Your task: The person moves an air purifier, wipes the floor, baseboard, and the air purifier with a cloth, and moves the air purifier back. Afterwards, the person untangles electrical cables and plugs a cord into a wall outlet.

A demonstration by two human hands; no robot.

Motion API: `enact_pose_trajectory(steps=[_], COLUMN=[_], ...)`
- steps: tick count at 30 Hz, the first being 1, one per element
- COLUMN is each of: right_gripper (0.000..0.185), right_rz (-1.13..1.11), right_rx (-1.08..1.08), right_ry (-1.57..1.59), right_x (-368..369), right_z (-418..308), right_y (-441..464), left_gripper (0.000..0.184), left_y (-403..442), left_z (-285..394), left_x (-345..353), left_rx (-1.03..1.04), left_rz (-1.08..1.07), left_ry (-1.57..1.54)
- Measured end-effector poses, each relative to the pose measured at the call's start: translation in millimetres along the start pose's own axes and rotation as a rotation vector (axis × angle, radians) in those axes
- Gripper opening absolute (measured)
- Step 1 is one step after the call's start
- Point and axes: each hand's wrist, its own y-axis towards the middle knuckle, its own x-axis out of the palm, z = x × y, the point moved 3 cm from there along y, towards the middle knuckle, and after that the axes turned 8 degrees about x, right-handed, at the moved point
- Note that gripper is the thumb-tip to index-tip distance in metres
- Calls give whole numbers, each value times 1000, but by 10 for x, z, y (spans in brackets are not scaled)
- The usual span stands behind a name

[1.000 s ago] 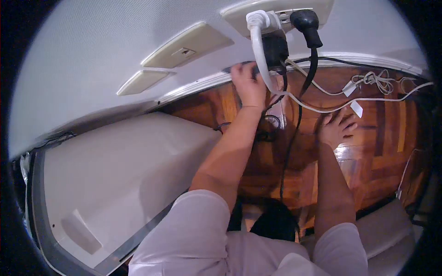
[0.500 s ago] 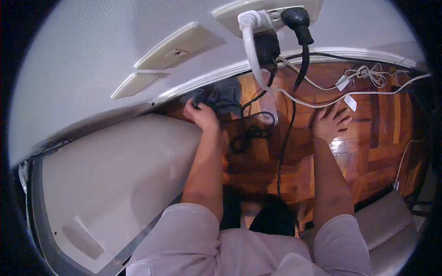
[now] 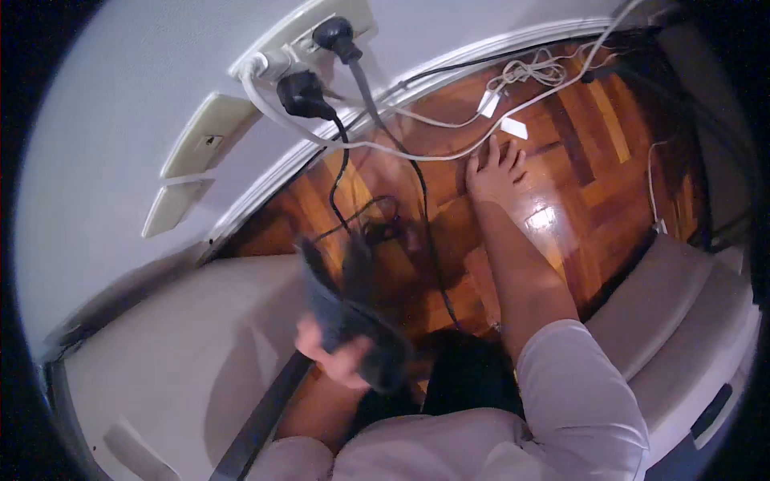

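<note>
My left hand (image 3: 335, 358), blurred by motion, grips a dark grey cloth (image 3: 349, 317) raised in front of my body, near the light-coloured panel on the left. The cloth hangs in folds above the floor. My right hand (image 3: 495, 175) lies flat on the wooden floor (image 3: 577, 188) with its fingers spread, just below a white cable (image 3: 449, 157) and its white tag (image 3: 514, 128). Nothing is held in it.
White and black plugs (image 3: 301, 94) sit in a wall outlet (image 3: 287, 36), their cables trailing over the floor. A coiled white cable (image 3: 533, 72) lies by the baseboard. A light panel (image 3: 176, 353) stands left, a cushioned piece (image 3: 650, 309) right.
My left hand has drawn the dark cloth from beside the wall back toward my body and lifted it. The view has turned, while my right hand stays spread on the floor.
</note>
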Motion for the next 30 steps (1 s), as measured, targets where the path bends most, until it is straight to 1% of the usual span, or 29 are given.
enact_pose_trajectory(steps=[1, 2, 3, 4, 6, 7, 8, 9, 10, 11, 13, 15, 17, 18, 19, 20, 21, 23, 24, 26, 27, 28, 30], right_gripper=[54, 53, 51, 51, 53, 55, 55, 57, 58, 56, 52, 46, 42, 42, 47, 49, 51, 61, 61, 69, 66, 66, 61], right_rz=[-110, -228, -185, -174, -365, -410, -404, -360, -314, -329, -449, -706, -983, -980, -1213, -1317, -1404, -1225, -1190, -756, -765, -722, -833], right_rx=[39, 72, 86, 91, -148, -240, -236, -240, -245, -261, -266, -257, -162, -158, 128, 279, 442, -96, -95, -280, -173, -171, -265], right_ry=[106, 209, 316, 315, 38, -15, -21, 127, 275, 235, 523, 710, 847, 848, 897, 925, 943, 1377, 1382, 1026, 1136, 1140, 621], right_x=[-90, -144, -115, -212, -344, -371, -384, -370, -536, -688, -614, -709, -951, -825, -450, -472, -503, -1205, -1418, -1851, -2002, -2262, -2877], right_z=[51, 118, 202, 257, 343, 411, 470, 525, 519, 543, 596, 609, 678, 836, 1116, 1231, 1345, 1068, 992, 934, 964, 997, 1136], right_y=[94, 167, 316, 423, 534, 561, 534, 488, 420, 267, -129, -495, -842, -1029, -1257, -1375, -1491, -1417, -1346, -1126, -1056, -920, -650], left_gripper=[25, 25, 28, 32, 39, 37, 37, 38, 38, 36, 34, 31, 26, 26, 25, 24, 24, 29, 29, 34, 42, 42, 51], left_y=[-2, -23, -67, -115, -239, -278, -344, -451, -490, -451, -513, -562, -564, -592, -613, -595, -503, -374, -249, -3, 127, 288, 655], left_z=[96, 165, 208, 239, 245, 279, 321, 330, 369, 438, 456, 362, 245, 155, 23, -27, 17, 52, 136, 404, 547, 690, 1008], left_x=[9, -16, 23, 91, 307, 405, 469, 565, 631, 648, 720, 803, 886, 951, 1024, 1058, 1086, 1143, 1166, 1207, 1226, 1202, 1134], left_rx=[109, 121, 60, -3, -164, -247, -245, -366, -488, -474, -475, -480, -360, -357, -489, -616, -598, -1309, -1288, -1182, -1064, -1026, -815], left_rz=[-29, -26, -176, -327, -573, -609, -606, -728, -850, -870, -900, -923, -918, -921, -872, -825, -831, -389, -408, -684, -802, -819, -770], left_ry=[-164, -175, -210, -247, -315, -402, -410, -439, -467, -421, -435, -438, -361, -364, -308, -257, -273, -813, -834, -798, -794, -812, -891])
